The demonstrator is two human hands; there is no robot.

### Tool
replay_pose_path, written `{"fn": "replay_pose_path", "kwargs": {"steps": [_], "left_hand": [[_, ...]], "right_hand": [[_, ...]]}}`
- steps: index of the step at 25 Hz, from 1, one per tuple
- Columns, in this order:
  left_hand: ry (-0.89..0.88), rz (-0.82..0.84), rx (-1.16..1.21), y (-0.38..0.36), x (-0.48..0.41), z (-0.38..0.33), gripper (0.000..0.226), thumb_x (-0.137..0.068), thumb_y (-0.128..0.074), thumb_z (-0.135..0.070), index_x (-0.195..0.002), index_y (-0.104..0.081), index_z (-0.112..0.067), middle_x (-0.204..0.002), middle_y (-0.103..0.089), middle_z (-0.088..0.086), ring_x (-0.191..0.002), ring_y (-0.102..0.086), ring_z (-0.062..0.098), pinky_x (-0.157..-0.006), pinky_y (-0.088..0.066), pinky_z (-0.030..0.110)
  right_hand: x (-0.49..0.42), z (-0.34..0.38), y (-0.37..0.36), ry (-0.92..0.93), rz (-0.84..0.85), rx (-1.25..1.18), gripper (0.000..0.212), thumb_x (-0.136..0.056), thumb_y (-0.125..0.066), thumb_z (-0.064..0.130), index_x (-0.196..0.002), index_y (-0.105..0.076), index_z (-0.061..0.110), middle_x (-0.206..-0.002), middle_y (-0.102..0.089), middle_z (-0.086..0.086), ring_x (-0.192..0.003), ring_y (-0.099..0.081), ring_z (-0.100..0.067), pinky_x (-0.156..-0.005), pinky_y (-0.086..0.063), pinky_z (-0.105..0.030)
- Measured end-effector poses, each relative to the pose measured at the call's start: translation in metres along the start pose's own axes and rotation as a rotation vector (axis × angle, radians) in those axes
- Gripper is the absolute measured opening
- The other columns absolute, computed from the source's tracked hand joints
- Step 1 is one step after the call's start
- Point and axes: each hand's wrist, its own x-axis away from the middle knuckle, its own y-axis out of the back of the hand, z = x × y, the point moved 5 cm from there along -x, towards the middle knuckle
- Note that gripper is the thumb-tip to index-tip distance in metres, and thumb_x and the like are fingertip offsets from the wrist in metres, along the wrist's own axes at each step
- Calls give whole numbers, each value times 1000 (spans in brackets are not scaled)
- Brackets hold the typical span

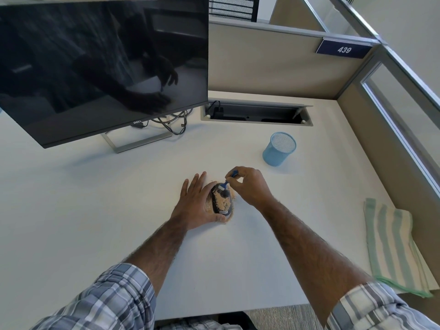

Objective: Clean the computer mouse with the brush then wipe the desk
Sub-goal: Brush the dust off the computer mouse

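The mouse (pixel 222 198) sat pretty much mid-desk (pixel 95 198), black and covered in tan crumbs (pixel 222 202), with more of the same stuff spilled on the top around it. The guy's left hand (pixel 197 203) was steadying it: fingers stretched out flat along its left side, thumb hooked round the near end. His right hand (pixel 250 186) had a little blue brush (pixel 227 181) pinched between thumb and fingertips, the other fingers curled in, and the pale bristles were down on the far end of the mouse. A blue mesh cup (pixel 279 148) stood a bit further back on the right, well apart from the hands. A green-striped cloth (pixel 392 246) lay folded at the right edge of the desk, untouched. The monitor (pixel 95 67) on the left was dark, with cables (pixel 173 125) tangled behind its stand. Both plaid sleeves (pixel 114 298) were rolled up
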Motion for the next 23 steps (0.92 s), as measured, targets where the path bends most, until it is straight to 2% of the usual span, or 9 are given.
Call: {"fn": "replay_pose_path", "kwargs": {"steps": [15,19,23], "left_hand": [[2,3,-20,0,1,0,118,-62,-61,-91,-157,-17,-38,-172,10,0,-157,18,19,-126,10,49],[-2,1,-18,0,0,1,118,-62,-62,-91,-158,-17,-37,-172,10,1,-157,18,19,-125,13,46],[3,5,-20,0,0,1,118,-62,-61,-92,-157,-15,-38,-172,11,1,-157,19,19,-125,13,47]], "right_hand": [[-3,-5,-1,-55,-27,-16,11,-86,-65,17,-89,-75,20,-84,-74,5,-81,-68,-16,-77,-58,-37],[-6,-8,0,-87,-42,-24,12,-87,-64,19,-89,-76,22,-85,-74,7,-73,-64,-9,-72,-55,-32],[-9,-9,0,-119,-60,13,13,-87,-62,21,-90,-75,19,-85,-74,2,-80,-67,-20,-76,-58,-38]]}}
